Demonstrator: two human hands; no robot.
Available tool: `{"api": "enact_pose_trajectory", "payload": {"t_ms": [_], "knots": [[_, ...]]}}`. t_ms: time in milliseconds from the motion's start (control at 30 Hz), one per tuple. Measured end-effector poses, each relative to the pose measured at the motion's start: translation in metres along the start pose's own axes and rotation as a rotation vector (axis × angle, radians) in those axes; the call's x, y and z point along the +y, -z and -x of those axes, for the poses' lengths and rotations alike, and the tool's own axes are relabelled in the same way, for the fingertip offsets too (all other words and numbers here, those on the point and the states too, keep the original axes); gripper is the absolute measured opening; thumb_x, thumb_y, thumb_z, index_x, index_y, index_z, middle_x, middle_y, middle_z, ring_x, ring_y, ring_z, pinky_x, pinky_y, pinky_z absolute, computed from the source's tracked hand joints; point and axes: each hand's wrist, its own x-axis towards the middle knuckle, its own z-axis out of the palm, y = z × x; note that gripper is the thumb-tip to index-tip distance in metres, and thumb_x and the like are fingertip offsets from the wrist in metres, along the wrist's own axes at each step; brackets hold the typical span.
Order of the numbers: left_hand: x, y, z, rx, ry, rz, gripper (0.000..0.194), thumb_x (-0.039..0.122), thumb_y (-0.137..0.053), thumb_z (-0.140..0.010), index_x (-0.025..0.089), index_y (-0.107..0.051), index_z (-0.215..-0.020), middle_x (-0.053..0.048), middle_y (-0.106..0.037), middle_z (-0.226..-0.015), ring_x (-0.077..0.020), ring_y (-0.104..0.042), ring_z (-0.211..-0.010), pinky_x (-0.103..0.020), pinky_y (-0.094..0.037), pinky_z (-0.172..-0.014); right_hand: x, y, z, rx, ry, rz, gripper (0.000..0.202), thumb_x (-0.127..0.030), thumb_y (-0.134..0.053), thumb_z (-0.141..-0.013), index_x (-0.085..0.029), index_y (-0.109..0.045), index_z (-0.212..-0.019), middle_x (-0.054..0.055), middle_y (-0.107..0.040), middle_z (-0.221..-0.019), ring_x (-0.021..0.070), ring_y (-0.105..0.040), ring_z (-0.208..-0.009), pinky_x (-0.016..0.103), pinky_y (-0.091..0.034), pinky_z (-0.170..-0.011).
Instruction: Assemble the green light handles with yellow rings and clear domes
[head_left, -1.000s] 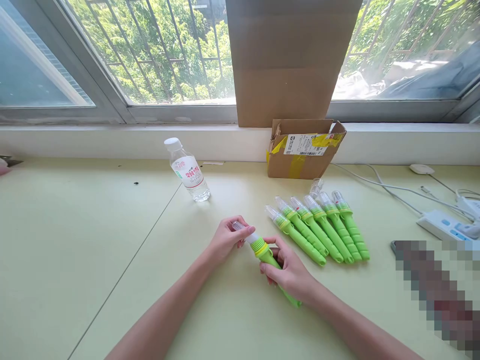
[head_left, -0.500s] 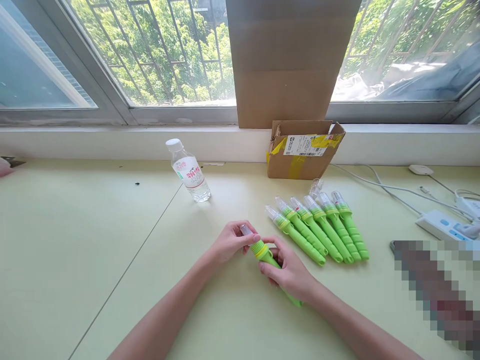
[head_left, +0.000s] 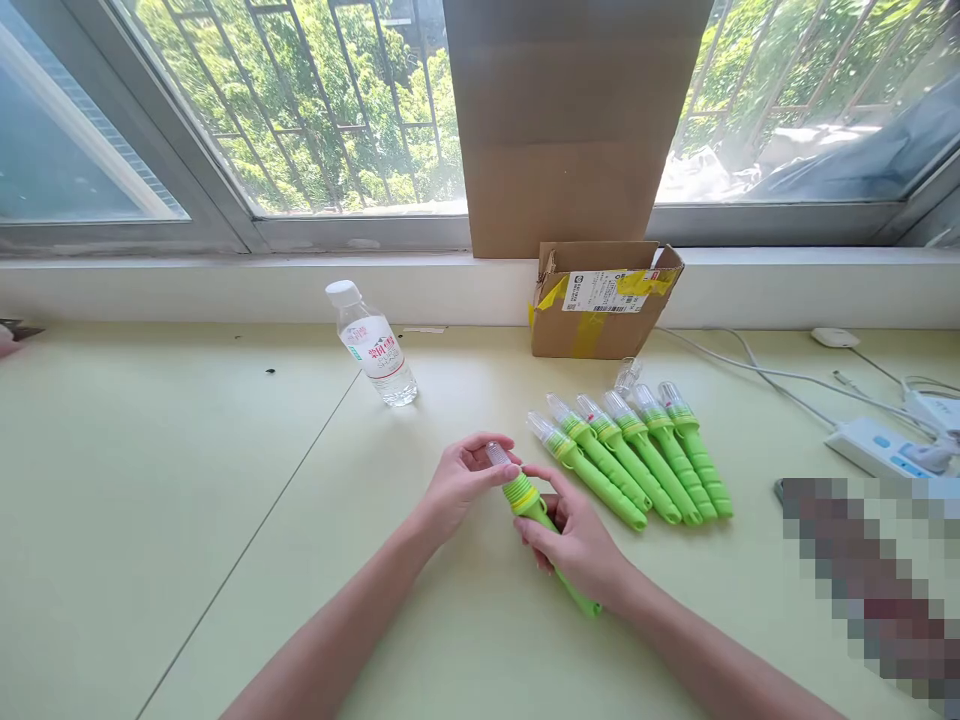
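Observation:
A green torch-shaped light stick (head_left: 528,500) with yellow rings and a clear tip is held at a slant between my hands, above the table. My left hand (head_left: 469,480) pinches the clear cap (head_left: 497,455) at its upper end, thumb in front and fingers behind. Around the green body my right hand (head_left: 574,540) is wrapped, its index finger stretched towards the ringed collar. To the right lies a fanned row of several similar light sticks (head_left: 637,470), clear ends pointing away from me. Behind that row is a loose clear cap (head_left: 628,375).
A water bottle (head_left: 375,350) stands at back left. An open cardboard box (head_left: 589,335) is by the window ledge, with a tall cardboard sheet (head_left: 562,150) behind. On the right are white cables, a power strip (head_left: 877,450) and a pixelated object (head_left: 847,560).
The view has shifted slightly, so the scene sits a little further left. Both hands keep their hold on the light stick; the left fingers have shifted slightly at the clear cap.

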Motion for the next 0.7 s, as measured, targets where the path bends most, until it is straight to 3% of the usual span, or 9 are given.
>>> {"api": "enact_pose_trajectory", "payload": {"t_ms": [200,300,400,533,700], "knots": [[0.005,0.005,-0.003,-0.082,0.020,-0.019,0.036,0.029,-0.078,-0.067,0.019,-0.065,-0.099,-0.006,-0.068,-0.091,-0.0183,-0.062,-0.087,-0.030,-0.048,-0.078,0.000,-0.001,-0.001,0.003,0.013,-0.010,0.058,-0.030,-0.061,-0.081,-0.028,-0.042,-0.137,-0.006,-0.051,-0.066,0.0084,-0.047,-0.045,0.022,-0.040,-0.042],[0.016,0.007,-0.007,-0.153,0.035,-0.163,0.033,0.033,-0.076,-0.068,0.019,-0.065,-0.096,-0.006,-0.067,-0.097,-0.0170,-0.060,-0.085,-0.027,-0.047,-0.075,0.000,-0.001,-0.003,0.000,0.020,-0.010,0.058,-0.030,-0.060,-0.082,-0.027,-0.042,-0.137,-0.007,-0.050,-0.064,0.0084,-0.047,-0.044,0.022,-0.040,-0.041],[0.029,0.004,-0.014,-0.117,0.003,-0.334,0.028,0.040,-0.070,-0.074,0.020,-0.067,-0.093,-0.005,-0.065,-0.102,-0.0178,-0.060,-0.088,-0.027,-0.046,-0.076,0.001,0.000,-0.004,0.000,0.008,-0.027,0.058,-0.031,-0.060,-0.082,-0.027,-0.041,-0.137,-0.006,-0.051,-0.065,0.0086,-0.047,-0.044,0.023,-0.040,-0.042],[0.046,-0.012,-0.035,-0.073,-0.156,-0.534,0.027,0.044,-0.061,-0.080,0.020,-0.068,-0.090,-0.005,-0.068,-0.094,-0.0191,-0.061,-0.088,-0.030,-0.046,-0.079,0.002,0.000,-0.005,0.005,0.007,-0.033,0.056,-0.032,-0.060,-0.083,-0.026,-0.041,-0.135,-0.006,-0.053,-0.066,0.0089,-0.048,-0.045,0.023,-0.040,-0.042],[0.057,-0.052,-0.077,-0.101,-0.348,-0.914,0.027,0.040,-0.055,-0.084,0.019,-0.068,-0.095,-0.008,-0.065,-0.104,-0.0251,-0.056,-0.102,-0.036,-0.042,-0.089,0.005,0.000,-0.005,0.006,0.023,-0.018,0.055,-0.032,-0.060,-0.083,-0.025,-0.041,-0.135,-0.006,-0.053,-0.067,0.0088,-0.048,-0.046,0.025,-0.042,-0.046]]}}
